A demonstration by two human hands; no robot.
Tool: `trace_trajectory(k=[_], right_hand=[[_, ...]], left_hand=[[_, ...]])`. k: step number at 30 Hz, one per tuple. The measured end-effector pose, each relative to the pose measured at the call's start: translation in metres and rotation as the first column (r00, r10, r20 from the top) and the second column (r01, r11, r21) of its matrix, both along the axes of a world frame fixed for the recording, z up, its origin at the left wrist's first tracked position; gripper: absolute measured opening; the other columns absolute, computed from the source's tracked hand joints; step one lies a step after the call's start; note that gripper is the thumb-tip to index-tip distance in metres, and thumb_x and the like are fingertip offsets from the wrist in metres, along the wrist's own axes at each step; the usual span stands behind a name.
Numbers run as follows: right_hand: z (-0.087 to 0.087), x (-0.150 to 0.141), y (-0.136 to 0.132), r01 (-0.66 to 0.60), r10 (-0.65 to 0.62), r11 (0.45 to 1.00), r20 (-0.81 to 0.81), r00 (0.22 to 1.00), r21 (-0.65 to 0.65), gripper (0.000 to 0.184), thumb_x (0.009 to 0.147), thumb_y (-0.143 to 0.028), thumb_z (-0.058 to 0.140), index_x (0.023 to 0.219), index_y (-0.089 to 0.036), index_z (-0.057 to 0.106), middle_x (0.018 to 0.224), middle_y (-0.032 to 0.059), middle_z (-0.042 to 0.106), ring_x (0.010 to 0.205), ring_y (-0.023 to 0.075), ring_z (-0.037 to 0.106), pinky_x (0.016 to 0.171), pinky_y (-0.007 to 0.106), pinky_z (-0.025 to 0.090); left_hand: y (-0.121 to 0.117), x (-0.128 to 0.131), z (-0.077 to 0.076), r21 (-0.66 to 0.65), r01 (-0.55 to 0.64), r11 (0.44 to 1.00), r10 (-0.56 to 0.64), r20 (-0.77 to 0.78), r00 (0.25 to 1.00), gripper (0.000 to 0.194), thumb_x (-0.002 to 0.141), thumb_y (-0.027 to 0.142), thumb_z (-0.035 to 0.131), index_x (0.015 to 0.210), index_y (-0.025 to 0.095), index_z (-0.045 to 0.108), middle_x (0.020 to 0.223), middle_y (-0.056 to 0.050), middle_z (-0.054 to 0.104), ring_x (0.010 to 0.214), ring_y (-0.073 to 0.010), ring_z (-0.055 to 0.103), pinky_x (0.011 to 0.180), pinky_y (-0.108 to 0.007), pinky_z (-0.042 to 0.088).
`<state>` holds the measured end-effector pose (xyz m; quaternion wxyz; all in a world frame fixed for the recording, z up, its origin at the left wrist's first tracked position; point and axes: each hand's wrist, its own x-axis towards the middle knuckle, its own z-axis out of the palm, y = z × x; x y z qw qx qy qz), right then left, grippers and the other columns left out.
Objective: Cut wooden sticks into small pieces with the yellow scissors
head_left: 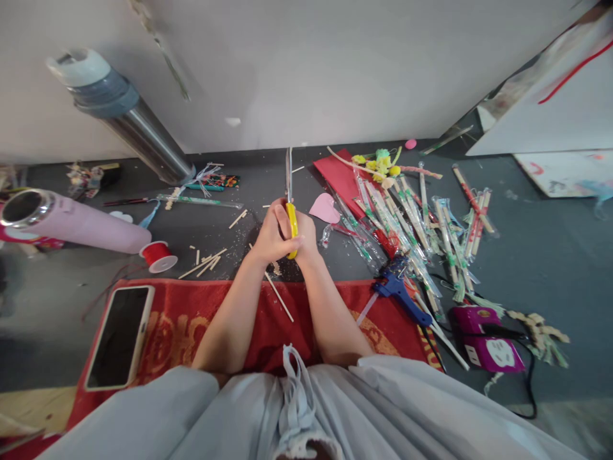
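Both of my hands are together over the middle of the table, closed around a pair of scissors with a yellow handle [292, 225]. The blades point away from me and look nearly closed. My left hand [274, 235] has its thumb across the handle and its fingers curled. Behind the handle, my right hand [308, 235] wraps the scissors from the other side; most of its fingers are hidden. Thin wooden sticks [204, 264] lie in short pieces left of my hands, and a longer stick [278, 296] lies below them. A pink paper heart [325, 208] is just right of my right hand.
Several plastic-wrapped stick bundles [400, 220] and a blue glue gun [400, 292] lie right, by a purple power box [488, 342] with a cord. Left are a steel thermos [138, 128], pink bottle [90, 223], red spool [159, 257] and phone [119, 337] on a red towel [182, 319].
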<state>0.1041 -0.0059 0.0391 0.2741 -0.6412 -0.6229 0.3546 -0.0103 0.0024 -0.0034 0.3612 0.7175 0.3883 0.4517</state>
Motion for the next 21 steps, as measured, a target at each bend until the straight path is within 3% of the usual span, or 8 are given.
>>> trace_trajectory(k=[8,18,21], right_hand=[[0.000,0.003,0.002,-0.029,0.030,0.998,0.003,1.000,-0.050,0.059,0.093,-0.066,0.034,0.090,-0.018,0.068,0.084,0.0102,0.072,0.083,0.0251,0.070,0.074,0.031,0.049],[-0.002,0.003,0.004,-0.013,0.006,0.998,-0.104,0.995,-0.066,0.063,0.092,-0.069,0.033,0.091,-0.018,0.071,0.083,0.0090,0.072,0.080,0.0233,0.068,0.073,0.030,0.049],[-0.004,0.002,0.006,0.001,-0.015,0.995,-0.136,0.991,-0.098,0.063,0.092,-0.068,0.033,0.086,-0.018,0.070,0.081,0.0083,0.072,0.079,0.0213,0.068,0.072,0.028,0.048]], left_hand=[[-0.004,-0.002,0.010,-0.198,0.081,0.977,-0.064,0.089,0.994,0.099,0.067,0.063,0.072,0.145,0.022,0.028,0.139,-0.017,0.048,0.130,-0.0323,0.051,0.111,-0.050,0.041],[-0.002,-0.006,0.012,-0.278,0.088,0.957,-0.072,0.069,0.995,0.110,0.067,0.066,0.072,0.151,0.020,0.018,0.148,-0.022,0.041,0.134,-0.0343,0.048,0.110,-0.052,0.041],[0.002,-0.008,0.009,-0.258,0.043,0.965,-0.031,0.048,0.998,0.104,0.071,0.069,0.067,0.151,0.022,0.021,0.149,-0.021,0.041,0.136,-0.0349,0.045,0.112,-0.055,0.038]])
